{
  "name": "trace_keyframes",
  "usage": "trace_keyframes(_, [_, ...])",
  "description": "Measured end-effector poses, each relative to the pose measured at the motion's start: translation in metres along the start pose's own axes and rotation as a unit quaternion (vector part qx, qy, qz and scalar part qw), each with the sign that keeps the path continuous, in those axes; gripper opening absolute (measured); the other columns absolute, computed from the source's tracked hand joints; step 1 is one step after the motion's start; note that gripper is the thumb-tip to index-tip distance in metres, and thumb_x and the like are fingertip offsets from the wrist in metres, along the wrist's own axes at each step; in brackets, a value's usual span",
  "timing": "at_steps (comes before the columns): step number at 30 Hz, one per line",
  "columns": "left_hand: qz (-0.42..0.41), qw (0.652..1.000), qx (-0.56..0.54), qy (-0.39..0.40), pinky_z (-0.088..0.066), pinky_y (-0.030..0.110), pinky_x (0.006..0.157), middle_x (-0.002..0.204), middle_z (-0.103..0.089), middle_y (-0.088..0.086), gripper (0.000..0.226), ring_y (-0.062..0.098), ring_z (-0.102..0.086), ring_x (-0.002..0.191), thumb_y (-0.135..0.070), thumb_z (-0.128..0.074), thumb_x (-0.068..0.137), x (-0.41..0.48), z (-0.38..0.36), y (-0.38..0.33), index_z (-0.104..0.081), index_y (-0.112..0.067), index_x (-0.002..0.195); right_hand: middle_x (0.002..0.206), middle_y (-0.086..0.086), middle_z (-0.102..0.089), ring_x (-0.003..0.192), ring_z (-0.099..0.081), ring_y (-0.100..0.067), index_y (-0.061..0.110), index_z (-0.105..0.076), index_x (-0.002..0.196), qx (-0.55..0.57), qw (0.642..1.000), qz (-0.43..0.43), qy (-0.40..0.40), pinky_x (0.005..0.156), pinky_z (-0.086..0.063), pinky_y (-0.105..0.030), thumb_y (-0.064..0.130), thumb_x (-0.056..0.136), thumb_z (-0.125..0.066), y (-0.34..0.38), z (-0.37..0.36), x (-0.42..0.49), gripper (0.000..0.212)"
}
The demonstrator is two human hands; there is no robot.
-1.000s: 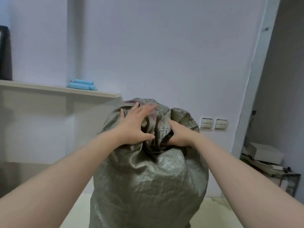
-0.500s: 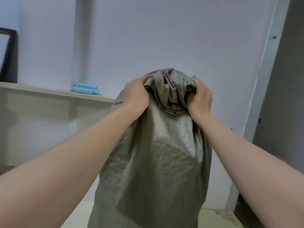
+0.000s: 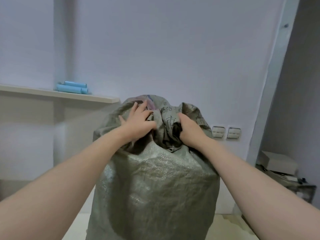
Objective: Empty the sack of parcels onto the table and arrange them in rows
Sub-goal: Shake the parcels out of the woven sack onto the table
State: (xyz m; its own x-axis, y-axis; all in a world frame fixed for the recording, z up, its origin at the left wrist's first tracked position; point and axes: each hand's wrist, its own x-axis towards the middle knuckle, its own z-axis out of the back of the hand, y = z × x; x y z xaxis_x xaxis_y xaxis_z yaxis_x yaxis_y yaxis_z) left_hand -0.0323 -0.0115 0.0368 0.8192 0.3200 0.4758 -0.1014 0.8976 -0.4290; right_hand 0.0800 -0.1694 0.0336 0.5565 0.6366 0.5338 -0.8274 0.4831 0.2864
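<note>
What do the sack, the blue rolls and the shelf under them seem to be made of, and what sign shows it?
The sack: probably woven plastic; fine weave glints dully, creases look crisp. The blue rolls: smooth and matt, perhaps plastic or foam; too distant to settle. The shelf: pale board, likely laminate or painted wood; flat, even, no visible grain.

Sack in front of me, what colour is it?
The sack is grey-green, with dark print near its top; head view.

view: head cam | faces forward, nearly level (hardly downward) | close on sack [image 3: 155,179] | wall [image 3: 173,49] behind
</note>
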Motion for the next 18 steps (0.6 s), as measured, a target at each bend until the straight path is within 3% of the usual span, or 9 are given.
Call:
trace_keyframes(1, [0.005, 0.999, -0.044, 0.028, 0.009, 0.067, 0.111, 0.161, 0.008, -0.012, 0.047, 0.019, 0.021, 0.146, -0.058, -0.048, 0.078, -0.002, 0.003, -0.008, -0.058, -0.04, 0.12, 0.127, -0.012, -0.056, 0.116, -0.054, -0.032, 0.013, -0.048, 0.127, -0.004, 1.0, 0.001, 0.0, 0.088, -0.041, -0.034, 0.002, 0.088, -0.046, 0.001, 0.0, -0.005, 0.04])
trace_keyframes(3, [0.022, 0.997, -0.057, 0.042, 0.011, 0.069, 0.109, 0.16, 0.016, -0.01, 0.087, 0.02, 0.027, 0.144, -0.09, -0.041, 0.064, -0.011, 0.005, -0.023, -0.048, -0.039, 0.133, 0.111, -0.009, -0.064, 0.105, -0.059, -0.031, 0.013, -0.054, 0.114, 0.031, 0.999, 0.026, -0.036, 0.079, -0.042, -0.032, 0.006, 0.087, -0.05, 0.005, 0.002, -0.013, 0.028])
trace_keyframes(6, [0.007, 0.996, 0.083, -0.008, 0.008, 0.077, 0.103, 0.153, 0.035, -0.012, 0.129, 0.018, 0.035, 0.14, -0.094, -0.047, 0.047, -0.029, 0.0, -0.038, -0.013, -0.026, 0.151, 0.106, -0.002, -0.061, 0.1, -0.057, -0.018, 0.012, -0.062, 0.109, 0.119, 0.986, 0.055, -0.099, 0.078, -0.036, -0.017, 0.0, 0.081, -0.055, 0.013, 0.013, -0.018, 0.031])
trace_keyframes(9, [0.002, 0.982, 0.189, -0.017, 0.006, 0.082, 0.097, 0.15, 0.042, -0.01, 0.141, 0.02, 0.039, 0.138, -0.093, -0.052, 0.05, -0.033, -0.008, -0.04, 0.008, -0.018, 0.153, 0.123, -0.005, -0.045, 0.11, -0.049, -0.012, 0.018, -0.059, 0.112, 0.179, 0.981, 0.04, -0.069, 0.088, -0.033, -0.004, -0.005, 0.08, -0.056, 0.019, 0.027, -0.025, 0.039])
trace_keyframes(11, [0.026, 0.976, 0.213, -0.032, 0.001, 0.084, 0.096, 0.156, 0.029, -0.009, 0.129, 0.021, 0.032, 0.142, -0.084, -0.057, 0.062, -0.033, -0.012, -0.036, 0.005, -0.017, 0.153, 0.126, -0.003, -0.047, 0.111, -0.049, -0.007, 0.018, -0.057, 0.119, 0.174, 0.982, 0.062, -0.037, 0.094, -0.035, -0.004, -0.004, 0.078, -0.059, 0.027, 0.037, -0.033, 0.046])
trace_keyframes(13, [0.032, 0.972, 0.222, -0.062, -0.006, 0.084, 0.097, 0.162, 0.003, -0.01, 0.096, 0.019, 0.02, 0.147, -0.056, -0.063, 0.082, -0.037, -0.016, -0.028, -0.008, -0.021, 0.152, 0.134, 0.005, -0.05, 0.119, -0.049, -0.003, 0.02, -0.05, 0.135, 0.178, 0.979, 0.092, 0.035, 0.103, -0.037, -0.015, 0.007, 0.081, -0.068, 0.035, 0.046, -0.044, 0.059])
trace_keyframes(16, [0.016, 0.971, 0.217, -0.101, -0.011, 0.078, 0.103, 0.154, -0.031, -0.005, 0.059, 0.015, 0.007, 0.149, -0.017, -0.059, 0.089, -0.044, -0.011, -0.016, -0.032, -0.025, 0.141, 0.155, 0.01, -0.024, 0.141, -0.026, -0.009, 0.046, -0.025, 0.146, 0.135, 0.979, 0.046, 0.148, 0.114, -0.027, -0.032, 0.053, 0.077, -0.073, 0.034, 0.057, -0.058, 0.084])
trace_keyframes(18, [0.006, 0.975, 0.203, -0.091, -0.012, 0.073, 0.108, 0.15, -0.037, -0.001, 0.054, 0.015, 0.004, 0.149, -0.01, -0.059, 0.087, -0.051, -0.008, -0.016, -0.037, -0.021, 0.135, 0.159, 0.006, -0.011, 0.146, -0.017, -0.023, 0.06, -0.023, 0.139, 0.045, 0.986, -0.033, 0.159, 0.116, -0.023, -0.046, 0.077, 0.071, -0.059, 0.028, 0.054, -0.067, 0.079])
